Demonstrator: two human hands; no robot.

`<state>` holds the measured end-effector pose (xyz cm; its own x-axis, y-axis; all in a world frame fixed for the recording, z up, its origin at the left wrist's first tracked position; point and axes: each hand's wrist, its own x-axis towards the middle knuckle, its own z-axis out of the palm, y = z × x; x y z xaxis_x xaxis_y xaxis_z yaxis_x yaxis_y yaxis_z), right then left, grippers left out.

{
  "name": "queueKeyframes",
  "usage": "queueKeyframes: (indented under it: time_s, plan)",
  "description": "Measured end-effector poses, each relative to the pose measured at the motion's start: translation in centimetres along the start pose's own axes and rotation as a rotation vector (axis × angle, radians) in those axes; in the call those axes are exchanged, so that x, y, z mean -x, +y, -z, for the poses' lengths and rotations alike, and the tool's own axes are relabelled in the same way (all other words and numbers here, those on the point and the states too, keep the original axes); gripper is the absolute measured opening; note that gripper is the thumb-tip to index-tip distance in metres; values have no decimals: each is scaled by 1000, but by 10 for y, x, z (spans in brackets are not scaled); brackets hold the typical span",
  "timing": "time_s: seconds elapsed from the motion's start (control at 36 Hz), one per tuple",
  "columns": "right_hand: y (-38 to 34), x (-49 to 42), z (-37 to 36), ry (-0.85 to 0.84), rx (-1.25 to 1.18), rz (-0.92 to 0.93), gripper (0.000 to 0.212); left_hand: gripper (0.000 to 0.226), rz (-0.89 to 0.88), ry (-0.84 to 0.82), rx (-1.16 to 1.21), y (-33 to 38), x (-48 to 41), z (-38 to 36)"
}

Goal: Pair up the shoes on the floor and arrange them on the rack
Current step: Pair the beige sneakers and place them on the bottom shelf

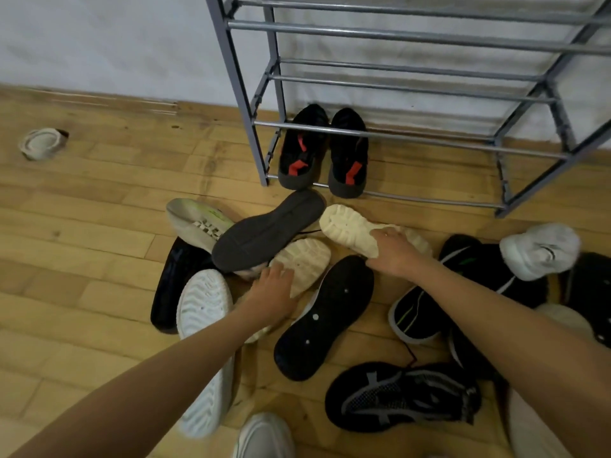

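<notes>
Mid-frame, the right hand (393, 251) clasped one cream shoe (347, 224), sole up, while the left hand (274, 289) lay flat-fingered on the second cream shoe (305, 261), seemingly to match them. Above, a black-and-red pair (324, 153) sat on the bottom tier of the rack (235, 77).

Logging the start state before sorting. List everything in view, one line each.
floor: one, light wood
wall: one, white, behind
rack: one, grey metal, against the wall
red-strapped shoes: two, black, rack's bottom shelf
far cream shoe: one, sole up, pile centre
near cream shoe: one, sole up, pile centre
dark shoes: at least six, black or grey, pile
white shoes: at least three, pile
lone shoe: one, pale, floor far left
left hand: rests on near cream shoe
right hand: grips far cream shoe
</notes>
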<state>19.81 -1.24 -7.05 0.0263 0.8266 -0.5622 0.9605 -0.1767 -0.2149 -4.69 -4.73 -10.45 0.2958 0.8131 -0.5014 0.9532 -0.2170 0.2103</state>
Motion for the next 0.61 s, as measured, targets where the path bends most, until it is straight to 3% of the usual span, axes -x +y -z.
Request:
queueKeyframes:
  time_s: [0.08, 0.17, 0.28, 0.33, 0.47, 0.61]
  plan:
    - [-12, 3, -3, -15, -48, 28, 72, 53, -1, 9, 31, -1, -1, -5]
    - [-34, -3, -8, 25, -87, 144, 68, 41, 26, 95, 280, -5, -11, 11]
    - [-80, -21, -15, 56, -34, 362, 68, 30, 140, 505, 361, -34, -24, 45]
    - [-104, -33, -18, 46, 53, 481, 68, 37, 292, 602, 356, -58, -30, 59]
    - [-155, -61, -26, -92, 176, 584, 76, 56, 778, 451, 727, -116, -47, 77]
    - [-169, -72, -30, -102, 253, 581, 94, 59, 829, 361, 1054, -145, -58, 66]
